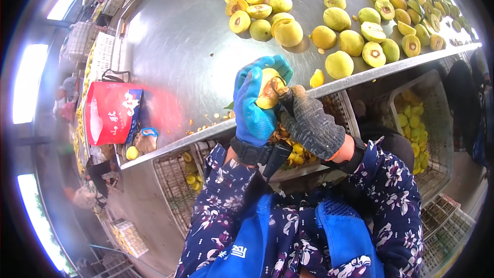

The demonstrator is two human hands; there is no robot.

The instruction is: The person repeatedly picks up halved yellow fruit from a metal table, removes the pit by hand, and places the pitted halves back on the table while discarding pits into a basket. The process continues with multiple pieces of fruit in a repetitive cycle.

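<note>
My left hand (256, 104), in a blue rubber-coated glove, cups a halved yellow fruit (267, 89) with its cut face towards my right. In a grey knit glove, my right hand (310, 119) grips a small tool with a curved metal loop (276, 85), which touches the brownish centre of the cut face. Both hands are just above the near edge of a metal table (185, 46). Beyond them lies a group of halved and whole-looking yellow fruits (287, 33). More fruits (339, 65) spread to the right, some showing brown centres.
Plastic crates with yellow pieces stand below the table edge, one under my hands (297, 156), one at right (444, 131), another at left (170, 185). A red and blue bag (110, 114) rests at the table's left end, by a lone yellow fruit (132, 153). People are in the left background.
</note>
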